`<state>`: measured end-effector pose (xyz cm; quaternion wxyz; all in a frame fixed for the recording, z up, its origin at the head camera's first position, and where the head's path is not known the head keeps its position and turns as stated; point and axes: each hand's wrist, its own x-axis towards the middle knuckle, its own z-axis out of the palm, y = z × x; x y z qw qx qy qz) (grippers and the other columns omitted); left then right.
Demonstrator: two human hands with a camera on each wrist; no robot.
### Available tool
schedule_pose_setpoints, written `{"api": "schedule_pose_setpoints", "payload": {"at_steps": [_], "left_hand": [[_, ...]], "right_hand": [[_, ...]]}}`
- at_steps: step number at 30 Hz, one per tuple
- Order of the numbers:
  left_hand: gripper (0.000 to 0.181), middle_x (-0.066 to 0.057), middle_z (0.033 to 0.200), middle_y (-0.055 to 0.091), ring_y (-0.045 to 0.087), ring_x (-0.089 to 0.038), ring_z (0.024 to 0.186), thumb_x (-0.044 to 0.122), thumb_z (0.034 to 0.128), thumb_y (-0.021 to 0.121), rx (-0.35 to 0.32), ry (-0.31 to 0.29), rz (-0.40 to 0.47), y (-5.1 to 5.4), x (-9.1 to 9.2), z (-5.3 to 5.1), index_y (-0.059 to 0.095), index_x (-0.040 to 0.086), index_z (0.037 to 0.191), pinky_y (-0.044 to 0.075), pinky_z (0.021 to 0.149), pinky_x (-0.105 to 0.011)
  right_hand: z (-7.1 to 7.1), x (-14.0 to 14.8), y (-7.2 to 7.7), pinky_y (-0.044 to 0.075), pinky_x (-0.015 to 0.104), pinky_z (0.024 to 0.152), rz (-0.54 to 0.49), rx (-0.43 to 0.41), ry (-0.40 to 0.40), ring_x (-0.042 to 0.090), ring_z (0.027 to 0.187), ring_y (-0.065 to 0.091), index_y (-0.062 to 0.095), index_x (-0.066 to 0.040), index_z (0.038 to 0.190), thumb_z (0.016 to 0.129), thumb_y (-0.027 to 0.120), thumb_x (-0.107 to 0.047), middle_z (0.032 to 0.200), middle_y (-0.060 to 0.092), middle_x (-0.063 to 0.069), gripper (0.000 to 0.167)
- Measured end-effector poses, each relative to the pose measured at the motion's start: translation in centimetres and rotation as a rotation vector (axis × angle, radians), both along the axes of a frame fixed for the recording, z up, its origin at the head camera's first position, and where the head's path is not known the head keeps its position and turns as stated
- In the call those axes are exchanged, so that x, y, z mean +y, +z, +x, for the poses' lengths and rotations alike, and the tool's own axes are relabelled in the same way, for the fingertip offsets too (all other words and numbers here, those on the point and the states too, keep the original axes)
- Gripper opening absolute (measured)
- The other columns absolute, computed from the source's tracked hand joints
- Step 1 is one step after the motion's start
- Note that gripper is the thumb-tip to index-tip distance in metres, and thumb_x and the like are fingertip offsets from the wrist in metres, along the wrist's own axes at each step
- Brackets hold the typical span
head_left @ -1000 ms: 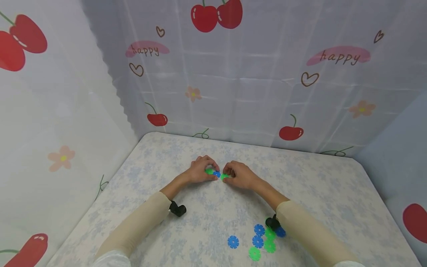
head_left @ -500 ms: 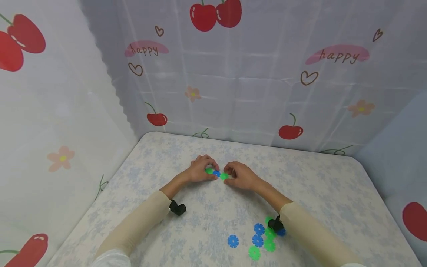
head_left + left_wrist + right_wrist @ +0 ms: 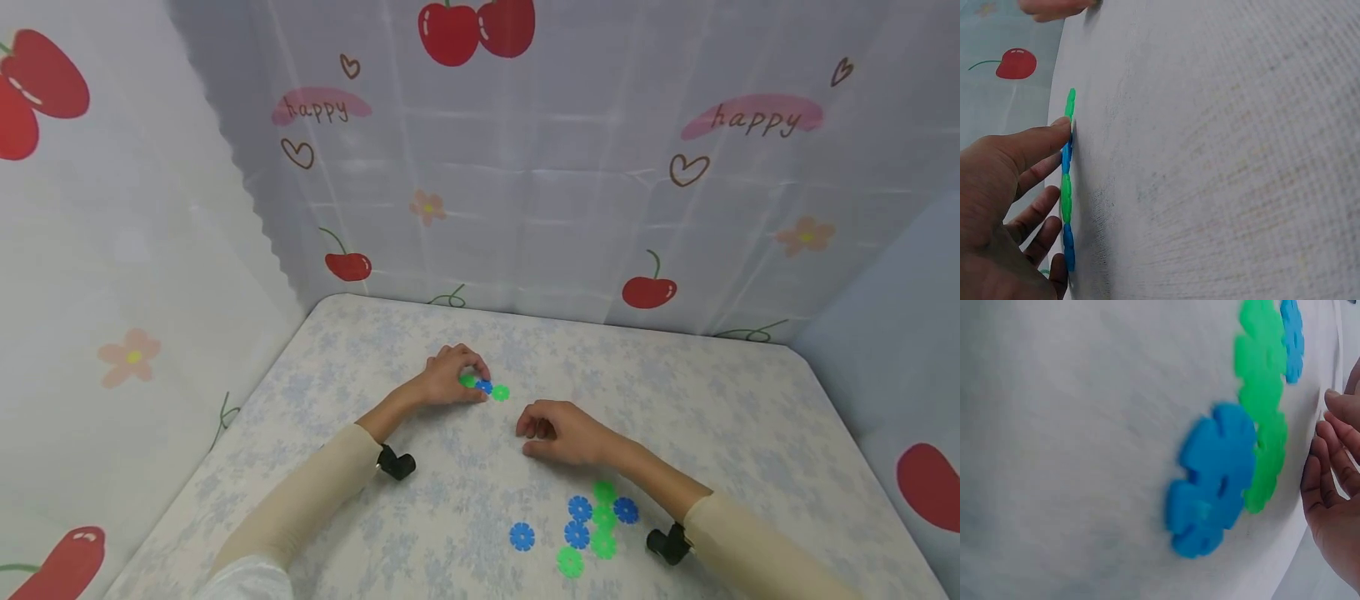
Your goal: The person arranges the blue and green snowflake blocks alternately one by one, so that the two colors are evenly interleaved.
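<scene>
In the head view my left hand (image 3: 450, 377) pinches a blue notched disc (image 3: 483, 387) in a row on the table, with a green disc (image 3: 500, 392) at its right end. The left wrist view shows four or so discs lined up edge to edge, green (image 3: 1067, 199) and blue (image 3: 1069, 247) alternating, thumb and fingers along them. My right hand (image 3: 567, 432) hovers over the table with bent fingers and holds nothing; in the right wrist view its fingers hang loosely beyond the loose discs.
Near the front right lie several loose discs, blue (image 3: 522, 537) and green (image 3: 570, 562), some side by side. Patterned cloth walls (image 3: 555, 208) stand behind and beside the white table (image 3: 420, 517). Each wrist wears a small black camera (image 3: 396, 462).
My right hand has let go of the green disc at the row's right end and moved right and toward the front. My left hand has stayed at the row.
</scene>
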<state>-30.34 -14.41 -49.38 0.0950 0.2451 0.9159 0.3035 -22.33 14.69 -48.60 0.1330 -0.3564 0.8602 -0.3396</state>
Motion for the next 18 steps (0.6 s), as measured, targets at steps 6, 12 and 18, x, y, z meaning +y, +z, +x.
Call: {"api": "schedule_pose_setpoints", "payload": {"at_steps": [6,12,18], "left_hand": [[0.029,-0.002,0.14,0.06,0.046,-0.032,0.132,0.043,0.0925,0.085,0.023,-0.004,-0.012,-0.1,0.3,0.0,0.074,0.03,0.115,0.031,0.112,-0.064],[0.034,-0.001,0.136,0.062,0.047,-0.03,0.13,0.042,0.0913,0.087,0.039,-0.024,-0.004,0.0,1.0,0.2,0.075,0.027,0.119,0.032,0.11,-0.062],[0.03,0.0,0.135,0.062,0.048,-0.03,0.13,0.042,0.093,0.085,0.044,-0.034,0.013,0.0,1.7,0.6,0.076,0.027,0.118,0.031,0.109,-0.06]], "right_hand": [[2.8,0.5,0.2,0.056,0.028,0.093,0.015,-0.048,0.064,0.008,0.101,0.066,0.075,-0.022,0.112,0.101,0.078,-0.026,0.107,0.073,-0.006,0.013],[5.1,0.6,0.5,0.053,0.026,0.093,0.007,-0.041,0.132,0.007,0.101,0.062,0.075,-0.023,0.11,0.099,0.08,-0.03,0.107,0.071,-0.007,0.014],[6.6,0.5,0.4,0.052,0.025,0.094,-0.011,-0.068,0.177,0.004,0.104,0.06,0.073,-0.024,0.114,0.1,0.079,-0.035,0.11,0.071,-0.008,0.018]]}}
